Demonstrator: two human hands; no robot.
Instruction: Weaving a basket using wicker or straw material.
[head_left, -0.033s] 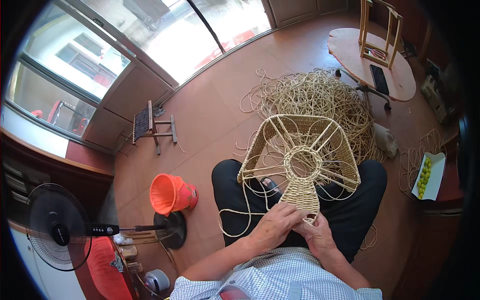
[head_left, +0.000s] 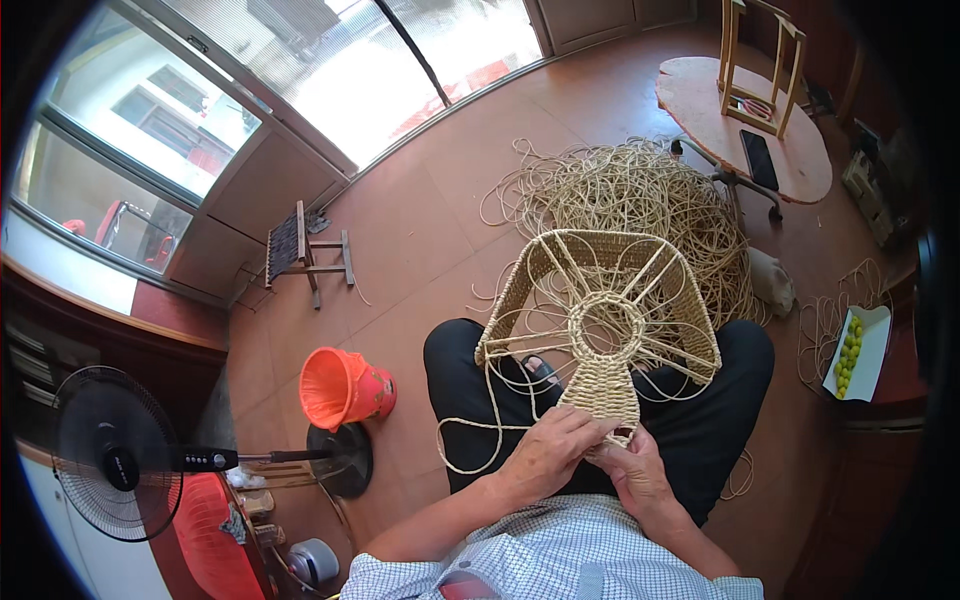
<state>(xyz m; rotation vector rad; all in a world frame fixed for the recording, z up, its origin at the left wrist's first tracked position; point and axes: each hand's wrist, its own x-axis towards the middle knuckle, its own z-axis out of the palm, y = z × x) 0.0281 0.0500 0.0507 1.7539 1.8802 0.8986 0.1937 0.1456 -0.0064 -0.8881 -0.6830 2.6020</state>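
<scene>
A half-woven basket of straw-coloured cord (head_left: 688, 290) rests across my thighs, with bent walls at its far side. Bare cords spread like spokes from a small woven ring (head_left: 607, 327) in its middle. From that ring a tightly woven wedge-shaped panel (head_left: 603, 390) runs toward me. My left hand (head_left: 545, 447) is closed over the panel's near end, fingers bent on top. Just right of it, my right hand (head_left: 638, 475) pinches the same end at a small gap in the weave. The fingertips nearly meet and partly hide the cord there. A loose cord (head_left: 440, 440) loops out to the left.
Beyond the basket lies a big tangled heap of cord (head_left: 640, 190). An orange-lined bin (head_left: 375, 390) and a standing fan (head_left: 118, 460) are at left, a low stool (head_left: 290, 248) farther off. At right are a wooden slab table (head_left: 690, 85) with a phone (head_left: 759, 160), and a white tray (head_left: 873, 360) holding green-yellow fruit.
</scene>
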